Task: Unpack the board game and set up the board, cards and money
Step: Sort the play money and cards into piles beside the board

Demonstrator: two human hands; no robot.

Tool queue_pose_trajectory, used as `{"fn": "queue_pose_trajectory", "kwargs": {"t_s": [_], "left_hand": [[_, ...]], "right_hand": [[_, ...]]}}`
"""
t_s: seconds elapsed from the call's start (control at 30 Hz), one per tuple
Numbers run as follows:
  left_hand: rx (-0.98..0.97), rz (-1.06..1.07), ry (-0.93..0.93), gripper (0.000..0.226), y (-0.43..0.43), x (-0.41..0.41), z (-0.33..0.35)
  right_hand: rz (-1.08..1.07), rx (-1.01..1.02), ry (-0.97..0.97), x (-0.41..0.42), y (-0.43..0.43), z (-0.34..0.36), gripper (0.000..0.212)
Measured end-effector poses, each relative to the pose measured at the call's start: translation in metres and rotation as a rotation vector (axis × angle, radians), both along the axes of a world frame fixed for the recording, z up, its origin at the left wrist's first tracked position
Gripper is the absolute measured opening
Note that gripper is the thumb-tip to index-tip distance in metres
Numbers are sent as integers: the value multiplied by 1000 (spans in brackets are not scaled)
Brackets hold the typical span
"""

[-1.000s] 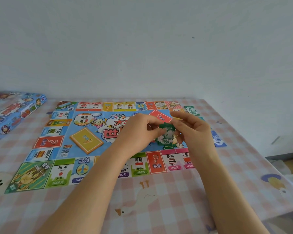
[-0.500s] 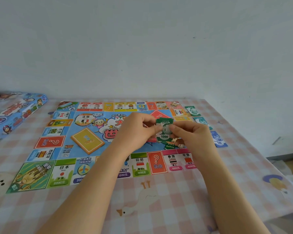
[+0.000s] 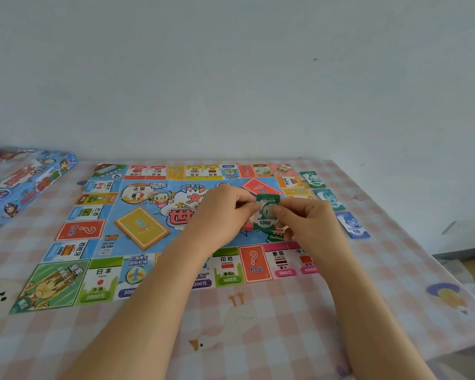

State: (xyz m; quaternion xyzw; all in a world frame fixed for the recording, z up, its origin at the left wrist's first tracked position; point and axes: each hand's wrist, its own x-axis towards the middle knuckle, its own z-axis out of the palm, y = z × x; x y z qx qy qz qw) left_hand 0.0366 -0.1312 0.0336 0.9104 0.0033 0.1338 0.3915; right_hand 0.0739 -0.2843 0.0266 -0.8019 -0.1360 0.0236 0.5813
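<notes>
Above the checked counter (image 3: 258,325), left hand (image 3: 222,212) and right hand (image 3: 307,220) pinched a light, floppy 1000 note (image 3: 265,219), seemingly best held by its side edges.

Table (image 3: 258,338) under a pink checked cloth. Centre: game board (image 3: 74,231), flat. Upper left of frame: blue game box (image 3: 25,182). Right of the board, a row on the cloth: green note (image 3: 313,179), teal note (image 3: 329,199), blue note (image 3: 353,224).

Plain pale wall (image 3: 231,78); pink checked tablecloth (image 3: 258,338) on table.
</notes>
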Motion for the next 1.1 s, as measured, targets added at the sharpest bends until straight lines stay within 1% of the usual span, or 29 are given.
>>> {"fn": "queue_pose_trajectory", "kwargs": {"t_s": [0.1,0.17,0.2,0.27,0.33,0.5,0.57,0.67,0.8,0.9,1.1], "left_hand": [[-281,98,17,16,4,2,2],[-485,143,46,17,8,3,5],[-555,150,57,17,9,3,6],[-622,153,72,17,9,3,8],[-641,149,83,16,9,4,8],[-676,162,108,16,8,5,2],[-626,163,90,16,5,8,7],[-481,163,-5,17,0,23,24],[-186,117,-101,22,-11,53,41],[-43,89,-80,24,-19,78,41],[165,10,-1,27,-33,118,33]], "right_hand": [[-58,66,-48,2,0,0,13],[-81,58,-85,3,-1,2,13],[-83,53,-92,4,-1,4,12],[-73,47,-87,4,1,7,9],[-59,53,-57,4,1,10,7],[-16,102,93,2,0,17,5],[-43,116,115,8,-3,24,5],[-136,144,125,28,-16,36,6],[-295,150,117,66,-38,39,2],[-415,101,95,97,-49,35,9],[-508,-23,115,141,-57,23,20]]}}
